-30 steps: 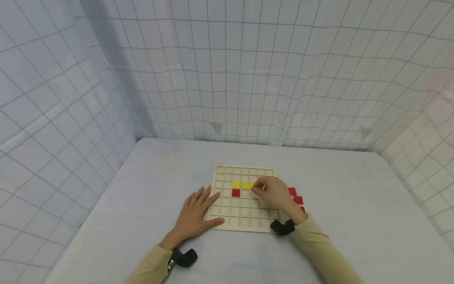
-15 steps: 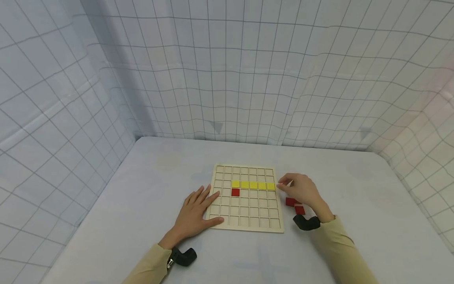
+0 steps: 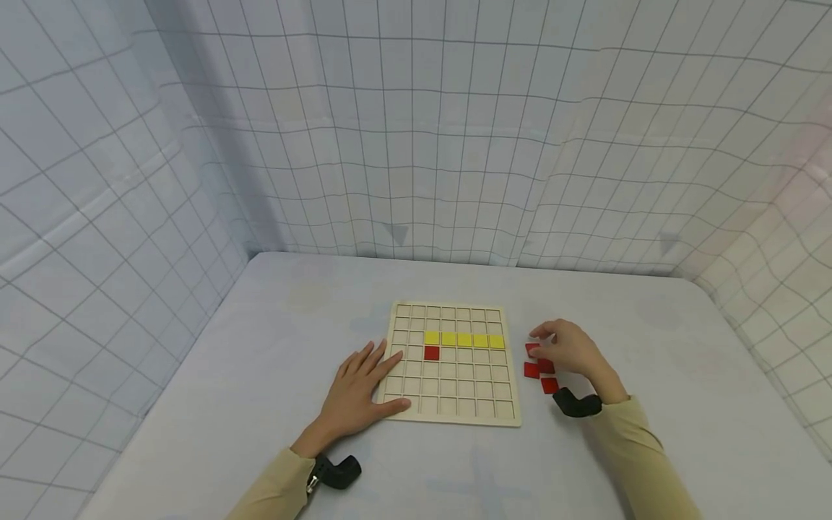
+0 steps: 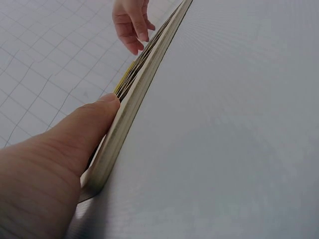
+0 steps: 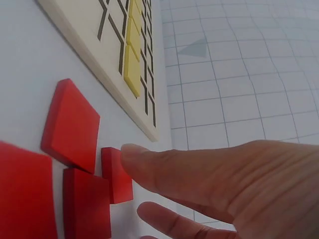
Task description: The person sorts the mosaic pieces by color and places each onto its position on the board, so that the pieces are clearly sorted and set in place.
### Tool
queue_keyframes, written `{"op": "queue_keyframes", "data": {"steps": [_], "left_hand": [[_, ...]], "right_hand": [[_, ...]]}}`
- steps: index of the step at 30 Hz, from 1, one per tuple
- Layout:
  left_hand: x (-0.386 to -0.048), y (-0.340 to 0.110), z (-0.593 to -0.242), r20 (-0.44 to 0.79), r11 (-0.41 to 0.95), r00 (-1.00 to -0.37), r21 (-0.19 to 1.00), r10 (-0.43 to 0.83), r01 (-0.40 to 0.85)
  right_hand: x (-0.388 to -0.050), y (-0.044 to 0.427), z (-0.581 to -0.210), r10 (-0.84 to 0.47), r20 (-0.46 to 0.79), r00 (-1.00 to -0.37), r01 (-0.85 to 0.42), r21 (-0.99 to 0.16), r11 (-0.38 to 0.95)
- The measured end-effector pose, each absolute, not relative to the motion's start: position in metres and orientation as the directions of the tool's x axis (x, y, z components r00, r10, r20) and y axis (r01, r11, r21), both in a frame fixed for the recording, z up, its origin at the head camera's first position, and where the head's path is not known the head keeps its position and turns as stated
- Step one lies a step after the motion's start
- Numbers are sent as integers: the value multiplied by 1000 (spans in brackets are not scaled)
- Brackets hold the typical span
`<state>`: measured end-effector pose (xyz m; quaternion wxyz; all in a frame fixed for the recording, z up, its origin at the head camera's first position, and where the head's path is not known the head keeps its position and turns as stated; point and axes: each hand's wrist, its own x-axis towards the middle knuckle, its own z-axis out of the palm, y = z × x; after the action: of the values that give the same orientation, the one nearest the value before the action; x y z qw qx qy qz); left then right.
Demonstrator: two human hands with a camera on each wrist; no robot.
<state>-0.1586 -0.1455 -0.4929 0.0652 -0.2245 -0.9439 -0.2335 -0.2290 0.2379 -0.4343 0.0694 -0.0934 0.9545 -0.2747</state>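
Observation:
A cream grid board lies on the table with a row of yellow tiles and one red tile below the leftmost yellow one. My left hand rests spread on the board's left edge; its thumb lies on the rim in the left wrist view. Right of the board, my right hand is over loose red tiles. In the right wrist view its thumb is at the edge of one small red tile, with the fingers apart from the thumb.
The white table surrounds the board. Grid-lined white curtains hang behind it and at both sides. Black bands are around both wrists.
My right hand has moved right from the yellow row, off the board and over the red tiles. More yellow tiles show, now uncovered. My left hand has stayed put.

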Motion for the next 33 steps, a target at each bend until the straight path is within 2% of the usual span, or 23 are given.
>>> {"op": "queue_keyframes", "data": {"steps": [14, 33], "left_hand": [[-159, -145, -494, 247, 790, -887, 406, 389, 460], [-159, -145, -496, 268, 781, -882, 412, 388, 470]], "right_hand": [[-234, 244, -442, -220, -90, -971, -137, -540, 830], [-236, 242, -441, -169, -161, -972, -57, -541, 839]]}}
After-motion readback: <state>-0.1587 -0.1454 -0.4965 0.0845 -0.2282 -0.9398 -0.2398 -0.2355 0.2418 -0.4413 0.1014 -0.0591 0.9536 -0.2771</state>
